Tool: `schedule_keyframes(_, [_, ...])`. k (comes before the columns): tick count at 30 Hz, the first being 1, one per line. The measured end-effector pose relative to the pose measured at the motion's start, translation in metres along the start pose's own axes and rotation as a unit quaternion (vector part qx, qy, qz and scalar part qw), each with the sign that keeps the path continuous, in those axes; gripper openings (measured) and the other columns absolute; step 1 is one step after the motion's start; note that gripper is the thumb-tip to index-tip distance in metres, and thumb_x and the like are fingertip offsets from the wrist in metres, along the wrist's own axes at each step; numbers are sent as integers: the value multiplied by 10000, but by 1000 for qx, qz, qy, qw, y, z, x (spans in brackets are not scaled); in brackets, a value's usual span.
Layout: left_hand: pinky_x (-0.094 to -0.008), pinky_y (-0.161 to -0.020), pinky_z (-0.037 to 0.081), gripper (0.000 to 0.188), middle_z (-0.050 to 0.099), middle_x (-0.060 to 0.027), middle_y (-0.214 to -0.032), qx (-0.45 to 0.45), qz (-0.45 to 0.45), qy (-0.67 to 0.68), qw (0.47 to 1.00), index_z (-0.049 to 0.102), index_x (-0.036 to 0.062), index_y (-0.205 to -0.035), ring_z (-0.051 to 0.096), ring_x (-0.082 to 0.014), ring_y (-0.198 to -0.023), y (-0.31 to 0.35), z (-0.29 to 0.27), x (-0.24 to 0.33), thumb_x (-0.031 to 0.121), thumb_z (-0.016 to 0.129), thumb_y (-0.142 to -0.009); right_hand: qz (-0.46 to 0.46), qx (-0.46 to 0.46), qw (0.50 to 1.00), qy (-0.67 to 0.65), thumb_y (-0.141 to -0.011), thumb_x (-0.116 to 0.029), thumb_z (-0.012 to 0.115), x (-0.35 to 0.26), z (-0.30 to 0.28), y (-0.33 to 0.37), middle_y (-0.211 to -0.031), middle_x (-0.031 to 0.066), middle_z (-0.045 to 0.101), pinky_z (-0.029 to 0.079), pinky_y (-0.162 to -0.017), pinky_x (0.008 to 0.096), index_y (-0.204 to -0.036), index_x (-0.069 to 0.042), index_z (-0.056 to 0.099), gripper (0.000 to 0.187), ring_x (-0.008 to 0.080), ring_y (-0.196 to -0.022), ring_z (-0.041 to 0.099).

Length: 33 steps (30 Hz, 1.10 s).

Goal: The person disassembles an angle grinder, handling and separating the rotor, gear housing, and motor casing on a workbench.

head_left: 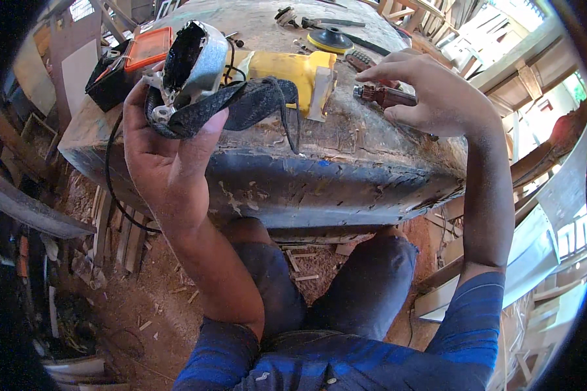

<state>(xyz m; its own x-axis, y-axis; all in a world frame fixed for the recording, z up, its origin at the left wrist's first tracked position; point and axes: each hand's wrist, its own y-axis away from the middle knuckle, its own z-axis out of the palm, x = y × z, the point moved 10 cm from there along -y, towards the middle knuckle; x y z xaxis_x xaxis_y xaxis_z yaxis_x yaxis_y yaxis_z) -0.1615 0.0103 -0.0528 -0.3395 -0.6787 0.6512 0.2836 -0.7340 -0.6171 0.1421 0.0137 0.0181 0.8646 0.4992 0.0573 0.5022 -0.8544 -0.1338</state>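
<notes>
My left hand (169, 153) is closed around a silver metal housing (210, 62) with a wide, dark-lined opening, raised above the bench's near left edge. A dark woven strap (241, 107) hangs across the housing and under my thumb. Just behind the strap lies a yellow power tool body (267, 67), partly covered by it. My right hand (430, 88) is open, fingers and thumb apart, around a reddish-brown cylindrical part with a ridged metal end (386, 96). Whether the hand touches this part I cannot tell.
The worn bench (346, 140) carries a black box with an orange lid (149, 47), a yellow-and-black round pad (330, 40) and a metal piece (285, 16) farther back. A black cable (111, 176) hangs off the left side. Wood scraps (300, 260) litter the floor.
</notes>
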Motion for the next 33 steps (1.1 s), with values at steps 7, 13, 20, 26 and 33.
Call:
schedule_keyframes(7, [-361, -1072, 566, 748, 678, -125, -1344, 0, 0, 11, 1000, 532, -31, -1459, 690, -202, -1209, -1, -1, 0, -69, 884, -801, 4, 2, 1000, 17, -872, -149, 830, 1, 4, -2, -1301, 126, 694, 484, -1131, 434, -1386, -145, 750, 521, 295, -1246, 624])
schedule_keyframes(13, [-364, -1075, 568, 739, 676, -125, -1335, -2, 1, 10, 1000, 533, -30, -1455, 690, -204, -1202, -1, 0, 1, -70, 879, -803, 27, -10, 999, 20, -863, -154, 858, -1, 3, -3, -1193, 84, 699, 512, -1053, 419, -1394, -157, 749, 542, 272, -1127, 647])
schedule_keyframes(20, [-368, -1072, 570, 736, 674, -132, -1340, 3, 3, 3, 1000, 528, -32, -1455, 691, -207, -1201, 0, -1, 1, -72, 877, -808, 48, 1, 996, -79, -870, -5, 787, -2, -5, -5, -1131, 79, 660, 548, -915, 364, -1195, -143, 835, 355, 228, -1072, 644])
schedule_keyframes(26, [-372, -1074, 566, 734, 682, -139, -1334, 0, 9, 16, 1000, 532, -38, -1450, 692, -210, -1203, -2, 0, 1, -67, 884, -806, 5, 112, 992, -54, -838, 94, 711, 1, -29, -5, -1099, 78, 645, 527, -880, 374, -971, -32, 778, 195, 222, -1025, 626])
schedule_keyframes(33, [-379, -1089, 562, 745, 686, -144, -1340, -2, 2, 17, 1000, 531, -45, -1453, 693, -215, -1215, -1, 3, 4, -60, 894, -802, 12, 47, 999, -21, -937, -200, 785, 0, -24, -6, -1187, 116, 691, 510, -1003, 399, -1171, -56, 770, 275, 253, -1138, 642])
